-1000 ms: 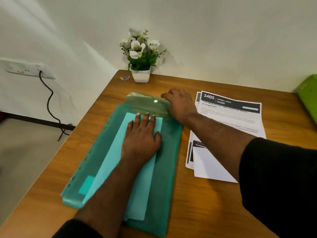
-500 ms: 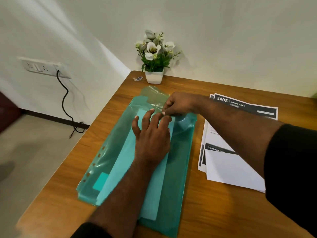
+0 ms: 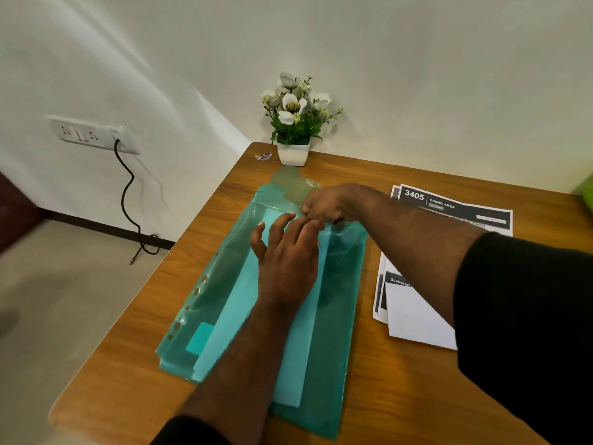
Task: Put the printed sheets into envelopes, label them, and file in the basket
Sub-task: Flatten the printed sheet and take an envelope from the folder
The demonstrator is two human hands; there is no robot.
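Observation:
A translucent green plastic envelope (image 3: 337, 316) lies lengthwise on the wooden table (image 3: 401, 396), with a pale folded sheet (image 3: 231, 319) showing through it. Its flap (image 3: 290, 183) is folded back toward the far edge. My left hand (image 3: 285, 261) rests flat on the envelope with fingers spread. My right hand (image 3: 327, 205) pinches the envelope's top edge at the mouth, just beyond my left fingertips. A stack of printed sheets (image 3: 449, 213), headed "3405 DINING AREA", lies to the right, partly under my right forearm.
A small white pot of artificial flowers (image 3: 293, 123) stands at the table's far left corner, a small wrapper (image 3: 263, 156) beside it. A green object (image 3: 584, 191) shows at the right edge. The table's left edge drops to the floor; a wall socket (image 3: 85, 133) with a cable hangs there.
The flap, shut a second ago, is now folded open. My right hand moved from the snap to pinching the envelope's mouth. My left hand stayed pressed on the envelope. The view shifted left.

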